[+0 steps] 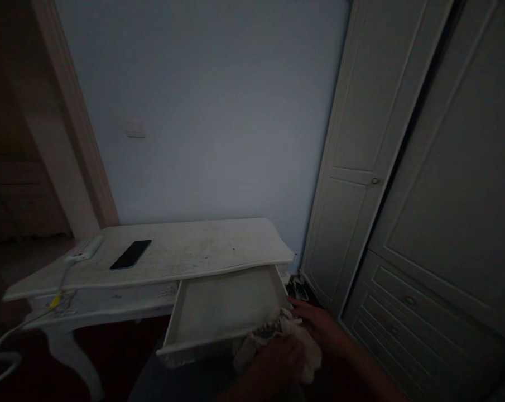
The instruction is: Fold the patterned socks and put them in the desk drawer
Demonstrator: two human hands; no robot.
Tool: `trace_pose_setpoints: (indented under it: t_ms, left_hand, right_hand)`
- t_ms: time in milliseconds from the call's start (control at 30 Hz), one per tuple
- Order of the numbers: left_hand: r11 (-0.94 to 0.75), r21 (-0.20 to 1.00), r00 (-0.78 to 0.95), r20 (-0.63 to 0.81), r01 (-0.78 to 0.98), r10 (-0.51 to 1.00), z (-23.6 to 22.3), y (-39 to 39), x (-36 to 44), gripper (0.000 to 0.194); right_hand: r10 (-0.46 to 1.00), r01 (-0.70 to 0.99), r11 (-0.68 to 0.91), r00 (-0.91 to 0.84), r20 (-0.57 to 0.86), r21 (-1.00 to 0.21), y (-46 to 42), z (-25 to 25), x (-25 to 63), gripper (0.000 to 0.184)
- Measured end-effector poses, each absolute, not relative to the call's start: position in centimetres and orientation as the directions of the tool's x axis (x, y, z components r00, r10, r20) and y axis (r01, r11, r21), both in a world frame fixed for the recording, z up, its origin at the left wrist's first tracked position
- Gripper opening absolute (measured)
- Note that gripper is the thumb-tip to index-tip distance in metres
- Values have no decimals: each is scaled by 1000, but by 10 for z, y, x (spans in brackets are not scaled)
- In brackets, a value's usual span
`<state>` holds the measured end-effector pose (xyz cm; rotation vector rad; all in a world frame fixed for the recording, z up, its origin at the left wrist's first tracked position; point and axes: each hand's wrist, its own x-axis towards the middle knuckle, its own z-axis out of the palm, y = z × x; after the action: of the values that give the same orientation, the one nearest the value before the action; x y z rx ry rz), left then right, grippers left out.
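Observation:
A white side table (193, 251) stands against the wall with its right drawer (181, 318) pulled out. At the drawer's front right corner both my hands hold a crumpled pale cloth (260, 335). My left hand (277, 363) is closed on the cloth from below. My right hand (314, 321) grips it from the right, fingers resting at the drawer's right edge. The drawer's inside looks bare. The room is dim.
A black phone (130, 254) and a white power strip (87, 248) with cables lie on the table's left part. A tall white wardrobe (403, 195) stands close on the right. A doorway (18, 139) opens at the left.

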<state>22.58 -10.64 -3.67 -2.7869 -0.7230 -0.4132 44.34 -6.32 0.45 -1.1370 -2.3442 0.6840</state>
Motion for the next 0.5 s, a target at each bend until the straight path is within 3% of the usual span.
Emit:
trace_pose_setpoints:
  t_ms: [233, 300, 433, 500]
  left_hand:
    - [-764, -148, 754, 358, 628, 551, -79, -117, 158, 21]
    - [-693, -130, 680, 384, 710, 625, -80, -124, 121, 31]
    - [-439, 172, 293, 530, 882, 796, -44, -122, 31, 61]
    - [-329, 299, 140, 511, 896, 848, -20, -111, -9, 58]
  right_hand:
    - [802, 761, 598, -567, 188, -252, -63, 15, 436, 17]
    - [789, 779, 607, -570, 229, -156, -61, 11, 422, 13]
    - [738, 741, 664, -627, 251, -99, -65, 2, 366, 29]
    - [720, 722, 686, -656, 225, -91, -68, -1, 332, 29]
